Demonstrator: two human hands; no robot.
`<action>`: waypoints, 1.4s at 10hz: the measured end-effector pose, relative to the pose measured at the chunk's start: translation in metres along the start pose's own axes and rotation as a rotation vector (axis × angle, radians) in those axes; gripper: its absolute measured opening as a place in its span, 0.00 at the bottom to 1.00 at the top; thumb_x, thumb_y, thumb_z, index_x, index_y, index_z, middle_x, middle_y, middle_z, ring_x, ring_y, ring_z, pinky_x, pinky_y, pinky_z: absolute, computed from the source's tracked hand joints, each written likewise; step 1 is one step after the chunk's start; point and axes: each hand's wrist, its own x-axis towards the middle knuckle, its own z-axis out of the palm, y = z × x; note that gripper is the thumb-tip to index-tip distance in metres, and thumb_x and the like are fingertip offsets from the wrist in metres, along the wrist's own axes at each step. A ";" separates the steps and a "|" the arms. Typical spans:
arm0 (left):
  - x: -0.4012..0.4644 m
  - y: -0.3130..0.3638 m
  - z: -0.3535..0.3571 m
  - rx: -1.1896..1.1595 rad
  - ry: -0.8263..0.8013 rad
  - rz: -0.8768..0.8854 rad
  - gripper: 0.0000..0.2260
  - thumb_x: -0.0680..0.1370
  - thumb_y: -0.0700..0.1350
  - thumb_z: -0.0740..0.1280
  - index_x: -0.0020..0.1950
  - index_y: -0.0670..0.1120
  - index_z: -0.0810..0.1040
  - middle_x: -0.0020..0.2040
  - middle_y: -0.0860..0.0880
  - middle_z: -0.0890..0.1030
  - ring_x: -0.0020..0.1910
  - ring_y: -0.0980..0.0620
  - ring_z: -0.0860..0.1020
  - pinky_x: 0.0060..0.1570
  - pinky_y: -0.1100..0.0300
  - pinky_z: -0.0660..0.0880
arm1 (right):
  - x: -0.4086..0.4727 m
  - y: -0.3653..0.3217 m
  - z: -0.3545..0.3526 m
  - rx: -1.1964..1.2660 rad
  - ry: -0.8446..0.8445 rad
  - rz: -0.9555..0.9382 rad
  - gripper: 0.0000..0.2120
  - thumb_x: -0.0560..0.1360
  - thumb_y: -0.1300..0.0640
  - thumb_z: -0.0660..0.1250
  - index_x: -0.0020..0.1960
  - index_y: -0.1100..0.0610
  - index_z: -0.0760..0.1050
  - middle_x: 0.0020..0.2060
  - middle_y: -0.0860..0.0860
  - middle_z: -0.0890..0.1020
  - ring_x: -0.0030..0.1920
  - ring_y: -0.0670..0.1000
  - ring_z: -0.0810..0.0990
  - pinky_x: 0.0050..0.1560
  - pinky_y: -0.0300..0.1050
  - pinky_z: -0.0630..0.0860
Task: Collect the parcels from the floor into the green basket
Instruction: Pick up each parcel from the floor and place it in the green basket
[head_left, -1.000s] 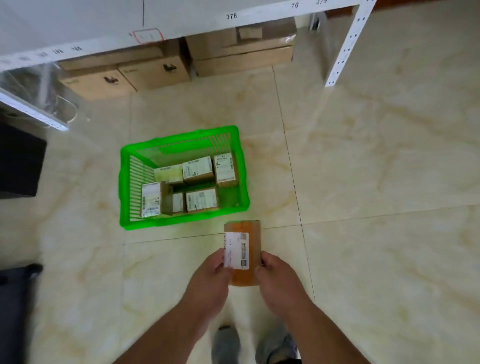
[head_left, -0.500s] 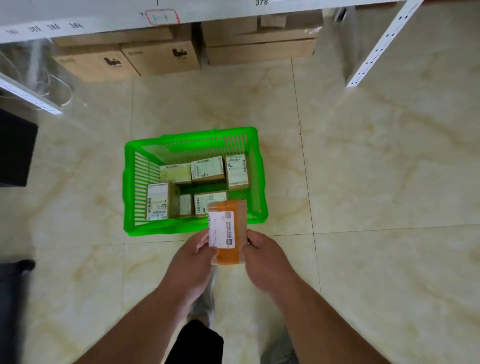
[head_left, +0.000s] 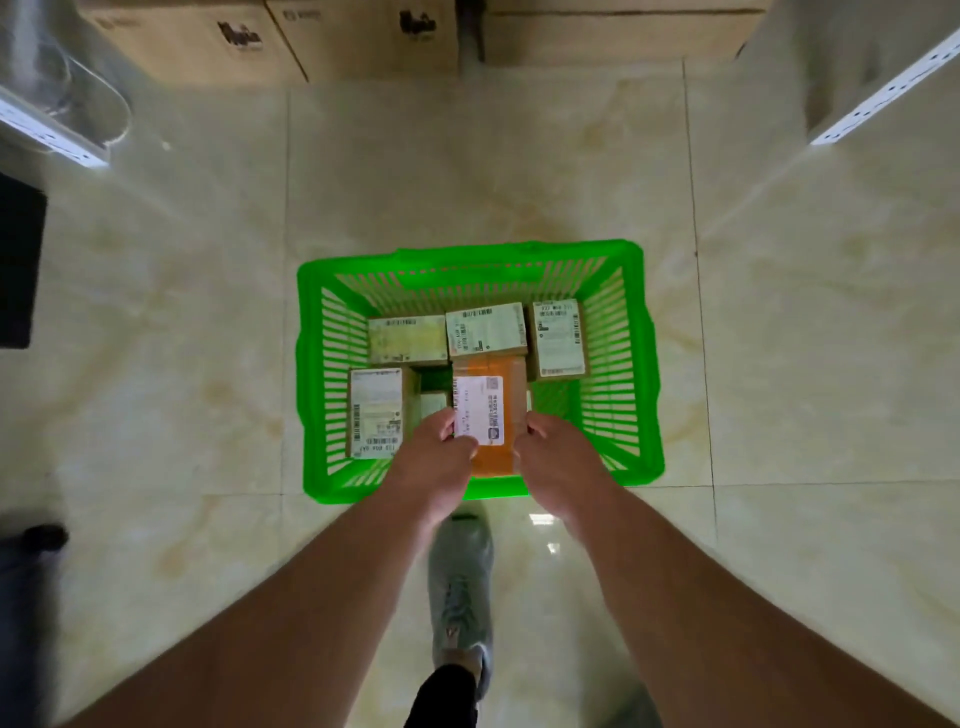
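Placing step: both hands lower a parcel over the green basket.

Nearest, the left hand (head_left: 441, 457) and right hand (head_left: 558, 457) pinch the orange parcel's (head_left: 493, 415) long sides, above the green basket's (head_left: 641, 364) near half. Its long axis runs away from the person, label up. Next it likely needs setting down in the free gap before the parcels at the basket's far wall.

Dim, even indoor light leaves the glossy floor (head_left: 779, 364) with small white glare spots near the shoe (head_left: 460, 577), while wide-angle distortion bends the edges and the left margin smears into blur.
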 end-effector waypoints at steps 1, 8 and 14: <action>0.029 -0.005 0.002 -0.017 -0.028 -0.027 0.25 0.80 0.43 0.62 0.78 0.50 0.67 0.71 0.51 0.77 0.64 0.49 0.78 0.59 0.55 0.72 | 0.027 0.002 0.010 -0.021 -0.007 0.028 0.17 0.78 0.57 0.57 0.60 0.50 0.80 0.56 0.51 0.85 0.32 0.44 0.76 0.30 0.39 0.69; 0.028 -0.024 0.010 0.064 -0.071 -0.049 0.26 0.82 0.42 0.61 0.81 0.50 0.62 0.80 0.50 0.65 0.57 0.59 0.77 0.41 0.77 0.69 | 0.015 0.022 -0.010 -0.076 0.013 0.151 0.08 0.79 0.59 0.58 0.48 0.53 0.76 0.37 0.47 0.74 0.36 0.49 0.73 0.38 0.43 0.71; -0.091 -0.054 0.223 0.560 -0.193 0.097 0.23 0.80 0.45 0.65 0.76 0.50 0.71 0.73 0.48 0.75 0.69 0.47 0.76 0.67 0.50 0.73 | -0.151 0.273 -0.091 0.326 0.182 0.286 0.24 0.82 0.51 0.56 0.76 0.57 0.66 0.74 0.57 0.70 0.73 0.55 0.69 0.70 0.45 0.65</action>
